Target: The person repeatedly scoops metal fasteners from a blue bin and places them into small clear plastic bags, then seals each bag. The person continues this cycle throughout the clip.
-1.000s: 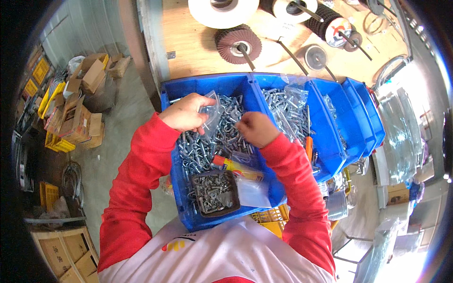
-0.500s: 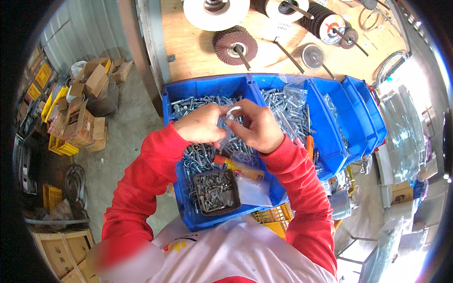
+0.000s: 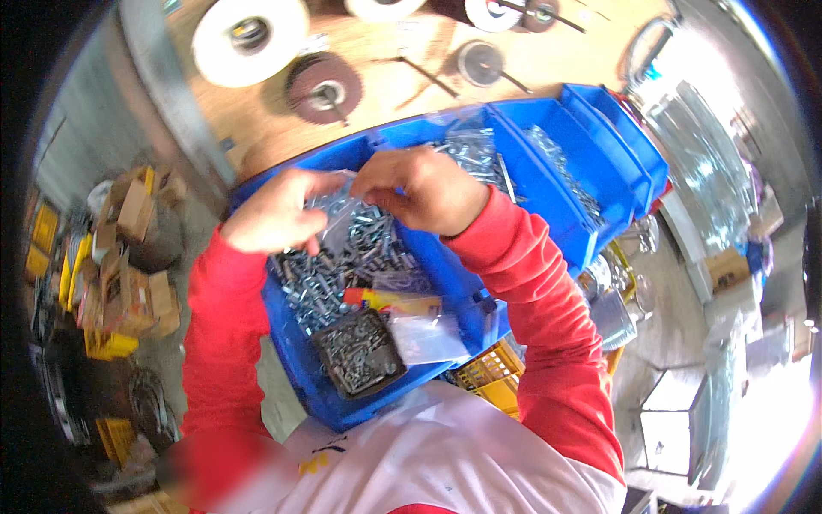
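Observation:
Both hands hang over the blue bin (image 3: 321,403) nearest me, which holds a heap of loose metal bolts (image 3: 312,287). A small clear plastic bag (image 3: 341,224) stretches between them, its contents too blurred to make out. My left hand (image 3: 272,214) has its thumb and fingers closed on the bag's left side. My right hand (image 3: 428,190) is closed, fingers curled down at the bag's upper edge; its fingertips are partly hidden. Below them in the bin sit a dark square tray (image 3: 358,353) of small metal parts and a flat clear bag (image 3: 428,339).
More blue bins (image 3: 548,206) with bolts run off to the right. Behind them a plywood board (image 3: 377,86) carries grinding discs (image 3: 324,88) on protruding rods. Cardboard boxes (image 3: 128,283) lie on the floor at left. A yellow crate (image 3: 492,368) stands beneath the bins.
The view has swung, so bins and board appear shifted left and tilted. My hands have drawn slightly apart, and the clear bag between them shows more.

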`<state>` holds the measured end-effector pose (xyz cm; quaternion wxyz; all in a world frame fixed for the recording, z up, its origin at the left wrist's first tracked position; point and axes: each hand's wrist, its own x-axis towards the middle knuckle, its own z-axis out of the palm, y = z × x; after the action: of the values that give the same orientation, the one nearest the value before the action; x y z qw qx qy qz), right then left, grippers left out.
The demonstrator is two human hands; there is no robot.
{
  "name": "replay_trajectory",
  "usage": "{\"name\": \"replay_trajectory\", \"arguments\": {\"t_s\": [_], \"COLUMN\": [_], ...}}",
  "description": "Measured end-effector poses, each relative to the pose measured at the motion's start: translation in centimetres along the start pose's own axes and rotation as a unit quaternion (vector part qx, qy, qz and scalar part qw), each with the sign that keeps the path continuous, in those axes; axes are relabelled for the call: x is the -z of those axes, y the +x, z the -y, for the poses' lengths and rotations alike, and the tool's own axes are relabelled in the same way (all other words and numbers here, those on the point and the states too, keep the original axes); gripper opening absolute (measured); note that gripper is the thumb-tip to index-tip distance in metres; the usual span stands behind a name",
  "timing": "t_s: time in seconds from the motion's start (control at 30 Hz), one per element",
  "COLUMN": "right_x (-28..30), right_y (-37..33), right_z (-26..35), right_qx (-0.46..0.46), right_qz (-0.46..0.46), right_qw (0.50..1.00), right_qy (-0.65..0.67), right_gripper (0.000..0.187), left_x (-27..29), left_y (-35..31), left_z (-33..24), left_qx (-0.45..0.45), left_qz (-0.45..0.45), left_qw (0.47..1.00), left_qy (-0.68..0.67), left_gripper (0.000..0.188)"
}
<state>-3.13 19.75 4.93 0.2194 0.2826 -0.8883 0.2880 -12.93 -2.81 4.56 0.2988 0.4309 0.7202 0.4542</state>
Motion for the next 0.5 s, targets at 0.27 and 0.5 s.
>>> {"name": "replay_trajectory", "arguments": {"t_s": [0.27,0.5], "right_x": [5.4,0.1], "right_y": [-12.7,-14.8], "right_z": [-10.1,-16.0], "right_qx": [-0.386,-0.375], "right_qz": [-0.119,-0.109], "right_qw": [0.912,0.917], "right_qy": [-0.070,-0.087], "right_gripper": [0.020,0.019], "left_x": [-5.3,-5.5], "left_y": [2.5,3.9], "left_z": [4.5,5.2], "left_qx": [0.056,0.080], "left_qz": [-0.049,-0.044], "left_qw": [0.983,0.989], "left_qy": [0.165,0.117], "left_gripper": [0.056,0.053]}}
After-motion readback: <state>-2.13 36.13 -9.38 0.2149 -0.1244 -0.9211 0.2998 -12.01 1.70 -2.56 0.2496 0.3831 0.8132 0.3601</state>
